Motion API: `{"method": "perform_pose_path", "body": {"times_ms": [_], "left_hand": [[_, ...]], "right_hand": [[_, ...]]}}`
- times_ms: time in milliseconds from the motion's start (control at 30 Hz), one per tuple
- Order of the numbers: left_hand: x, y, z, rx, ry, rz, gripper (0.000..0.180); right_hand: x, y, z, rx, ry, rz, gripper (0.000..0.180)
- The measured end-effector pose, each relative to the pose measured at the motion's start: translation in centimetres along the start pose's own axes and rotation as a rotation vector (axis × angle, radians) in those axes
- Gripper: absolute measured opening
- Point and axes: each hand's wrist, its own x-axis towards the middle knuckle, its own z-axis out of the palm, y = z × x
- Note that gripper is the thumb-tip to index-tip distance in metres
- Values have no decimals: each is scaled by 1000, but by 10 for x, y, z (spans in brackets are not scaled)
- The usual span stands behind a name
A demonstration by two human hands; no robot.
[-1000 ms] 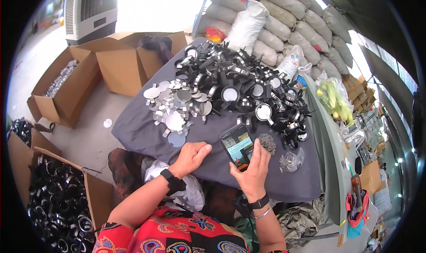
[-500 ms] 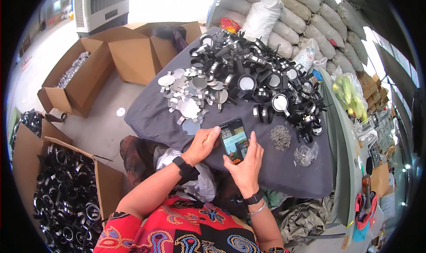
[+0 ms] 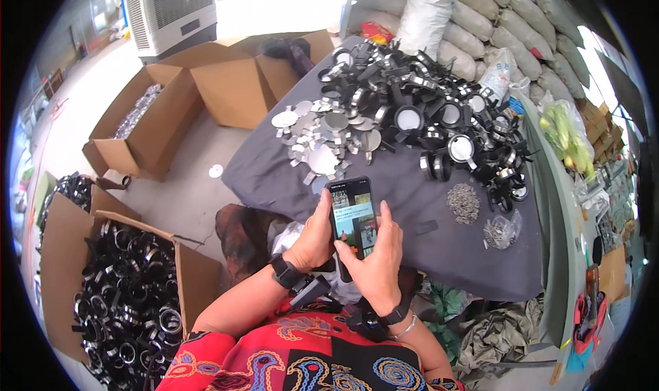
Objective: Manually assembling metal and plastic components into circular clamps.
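Observation:
A black smartphone point(image 3: 353, 219) with a lit screen is held upright over the table's near edge. My left hand point(image 3: 314, 236) is closed around its left side, with the thumb along the edge. My right hand point(image 3: 376, 260) is at its lower right: the thumb lies over the lower screen and the fingers are bent by the right edge. Beyond the phone, flat silver metal discs with tabs point(image 3: 322, 161) lie in a loose pile. Black and silver ring-shaped parts point(image 3: 408, 118) are heaped behind and to the right of them.
A grey cloth point(image 3: 473, 267) covers the table. On it lie a small heap of metal pieces point(image 3: 463, 203), a clear bag point(image 3: 504, 232) and a dark flat piece point(image 3: 426, 227). Cardboard boxes point(image 3: 199, 274) of parts stand left. White sacks point(image 3: 425, 17) are stacked behind.
The phone has shifted left over the table, nearer my body, and stands more upright. My hands have moved with it. The whole view has swung slightly left. The dark flat piece now shows.

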Motion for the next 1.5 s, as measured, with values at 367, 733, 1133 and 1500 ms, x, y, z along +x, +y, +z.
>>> {"method": "perform_pose_path", "body": {"times_ms": [367, 733, 1133, 1500], "left_hand": [[-29, -9, -31, -229, -24, -63, 75], [-32, -9, -37, -286, -132, -126, 78], [-31, -6, -32, -237, -119, -110, 78], [-27, -5, -30, -233, -157, -121, 79]], "right_hand": [[-29, 16, -2, 383, -141, -26, 69], [-39, 15, -2, 506, -81, 41, 58], [-39, 16, -2, 563, -89, 113, 54], [-44, 22, -3, 638, -28, 171, 51]]}}
